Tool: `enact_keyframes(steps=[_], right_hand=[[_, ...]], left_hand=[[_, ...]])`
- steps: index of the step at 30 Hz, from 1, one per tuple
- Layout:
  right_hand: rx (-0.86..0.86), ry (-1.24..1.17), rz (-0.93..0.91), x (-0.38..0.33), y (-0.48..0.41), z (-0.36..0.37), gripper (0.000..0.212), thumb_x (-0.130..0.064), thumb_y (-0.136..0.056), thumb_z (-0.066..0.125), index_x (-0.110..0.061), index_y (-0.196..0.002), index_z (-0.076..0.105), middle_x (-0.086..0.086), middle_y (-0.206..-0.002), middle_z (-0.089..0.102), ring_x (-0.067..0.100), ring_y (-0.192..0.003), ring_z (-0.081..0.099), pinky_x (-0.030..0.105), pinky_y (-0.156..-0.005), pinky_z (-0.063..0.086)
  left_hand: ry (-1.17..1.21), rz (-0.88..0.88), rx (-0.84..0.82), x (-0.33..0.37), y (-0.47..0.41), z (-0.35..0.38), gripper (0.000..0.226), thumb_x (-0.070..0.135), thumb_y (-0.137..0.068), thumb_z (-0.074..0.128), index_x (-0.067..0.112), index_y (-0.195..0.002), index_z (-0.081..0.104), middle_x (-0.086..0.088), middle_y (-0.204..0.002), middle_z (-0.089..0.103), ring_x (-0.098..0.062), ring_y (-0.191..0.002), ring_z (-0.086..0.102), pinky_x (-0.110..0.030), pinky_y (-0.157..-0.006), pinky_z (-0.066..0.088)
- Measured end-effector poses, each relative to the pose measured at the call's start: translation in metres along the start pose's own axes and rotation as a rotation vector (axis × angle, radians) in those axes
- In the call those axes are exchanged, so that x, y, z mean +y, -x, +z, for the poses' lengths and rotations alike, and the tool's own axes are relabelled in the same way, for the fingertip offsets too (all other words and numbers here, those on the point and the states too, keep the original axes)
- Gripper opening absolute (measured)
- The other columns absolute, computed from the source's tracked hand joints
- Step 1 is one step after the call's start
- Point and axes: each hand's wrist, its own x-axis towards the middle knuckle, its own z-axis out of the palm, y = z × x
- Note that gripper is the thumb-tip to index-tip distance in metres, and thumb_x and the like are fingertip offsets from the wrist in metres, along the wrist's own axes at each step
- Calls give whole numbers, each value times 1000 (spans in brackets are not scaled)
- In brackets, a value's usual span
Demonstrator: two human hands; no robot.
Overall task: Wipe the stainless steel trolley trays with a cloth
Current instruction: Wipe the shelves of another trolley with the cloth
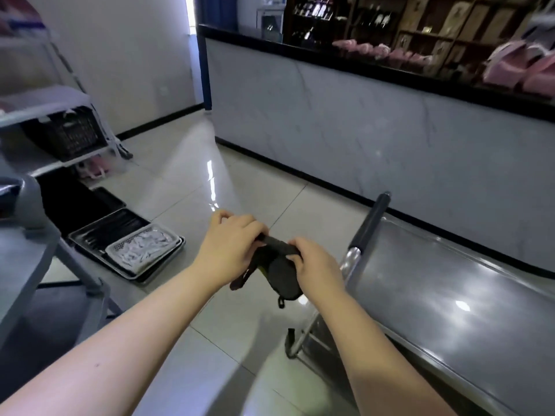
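Note:
A dark cloth [277, 267] with a yellowish patch and a hanging loop is held in mid-air above the floor by both hands. My left hand [231, 249] grips its left end and my right hand [316, 262] grips its right end, fingers curled over the top edge. To the right stands the stainless steel trolley; its shiny top tray [444, 295] reflects ceiling lights, and a black-gripped handle [371, 223] rises at its near end. A lower tray [315, 343] shows partly beneath.
A white marble-patterned counter [345, 124] with a black top runs behind the trolley. On the floor at left lie black trays [99, 232] and a mesh basket of white items [144, 249]. A grey shelf rack [39, 163] holds a black crate [72, 133].

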Motion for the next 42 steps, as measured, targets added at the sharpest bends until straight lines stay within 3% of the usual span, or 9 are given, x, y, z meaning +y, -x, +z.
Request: enact_keyframes(steps=[4,8,16,21,26,31,34,38,42], right_hand=[[-21,257,-124,-22,-59,25,22,-29,-79,65,-20,-98,58,0,-92,57,25,-84,52,42,-70,46],[-76,407,-218,-20,-117,53,25,-27,-82,68,-20,-104,59,-1,-96,57,25,-90,52,36,-74,39],[74,283,-290,27,-245,75,29,6,-59,74,-11,-81,66,3,-75,57,27,-64,52,40,-55,44],[17,240,-228,55,-336,82,32,4,-62,81,-10,-87,67,4,-83,61,29,-71,56,42,-62,48],[63,232,-177,89,-425,103,13,-12,-78,64,-10,-91,67,5,-86,61,30,-75,55,42,-64,46],[192,316,-53,145,-520,111,6,-13,-82,67,-12,-88,65,4,-83,59,29,-74,55,41,-64,46],[225,346,102,180,-567,94,16,-22,-88,52,-12,-91,64,4,-85,59,28,-75,53,39,-67,44],[265,338,346,235,-612,57,10,-13,-93,56,-13,-101,62,3,-96,58,27,-85,48,39,-75,41],[438,420,516,293,-634,1,24,-24,-93,43,-13,-95,65,3,-89,60,25,-77,48,34,-65,35]], left_hand=[[8,27,-91,-62,-21,16,21,8,-80,67,21,-96,64,3,-90,63,-25,-82,59,-39,-83,33],[55,38,-140,-101,-48,47,44,4,-66,74,18,-107,69,-5,-93,63,-30,-80,60,-37,-72,37],[150,9,-207,-166,-148,119,41,-2,-62,78,10,-101,71,-8,-89,67,-34,-74,61,-35,-63,49],[150,20,-233,-211,-221,152,41,4,-65,79,12,-104,70,-5,-87,65,-30,-71,59,-33,-58,50],[172,54,-283,-262,-305,196,40,0,-63,79,10,-100,72,-8,-85,66,-31,-69,60,-36,-57,52],[210,233,-306,-309,-419,269,36,4,-74,74,10,-109,70,-9,-98,67,-30,-85,61,-41,-70,54],[273,336,-348,-315,-501,311,34,10,-77,76,14,-110,69,-6,-104,65,-28,-92,60,-37,-75,51],[354,483,-347,-285,-607,363,24,10,-85,67,18,-108,69,-2,-104,64,-27,-94,57,-37,-77,46],[496,588,-340,-218,-702,411,19,10,-86,64,18,-102,71,-1,-101,66,-27,-93,57,-35,-76,45]])
